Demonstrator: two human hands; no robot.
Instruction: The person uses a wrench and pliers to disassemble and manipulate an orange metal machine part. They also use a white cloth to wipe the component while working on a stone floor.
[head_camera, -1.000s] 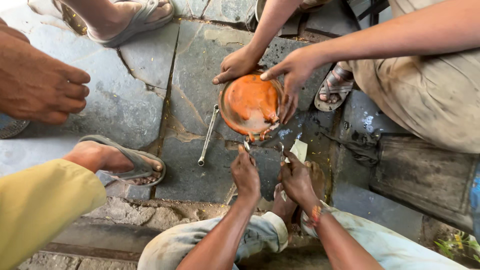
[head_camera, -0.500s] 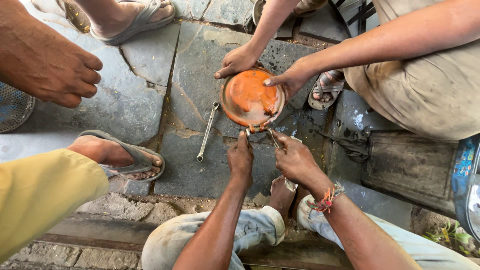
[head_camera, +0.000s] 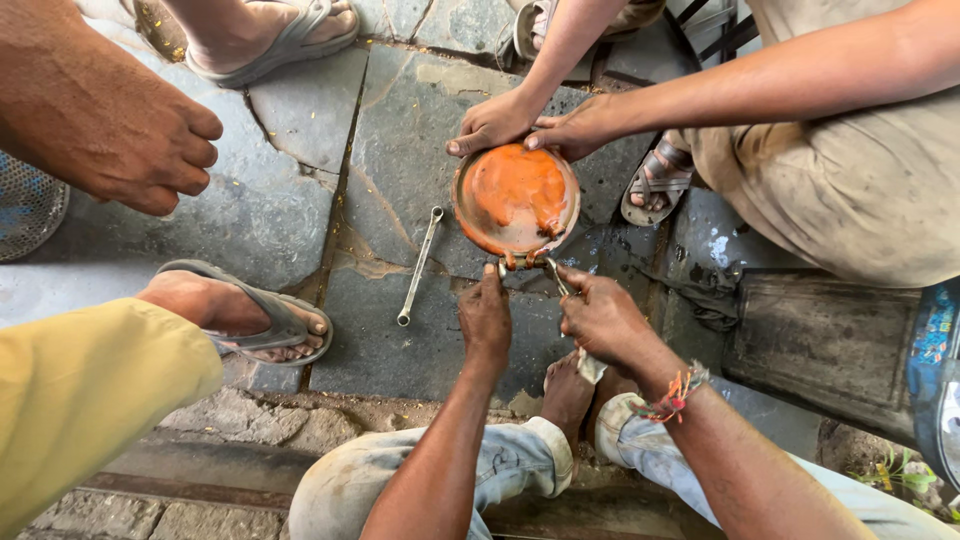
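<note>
- Round pan (head_camera: 515, 205): orange-coated, rusty brown rim.
- Wrench (head_camera: 419, 265), left of the pan: silver-grey.
- Stone paving (head_camera: 400, 130) under the pan: mottled blue-grey.
- Wrist thread (head_camera: 672, 392), below-right of the pan: red-orange.

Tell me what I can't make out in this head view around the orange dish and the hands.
- Head view: what the left hand pinches at the orange dish rim is hidden by its own fingers.
- The thin tool in the right hand: only its tip shows, too small to tell its kind.
- The dish's far rim is covered by another person's two hands.
- The wrench ends are too small to read.
</note>
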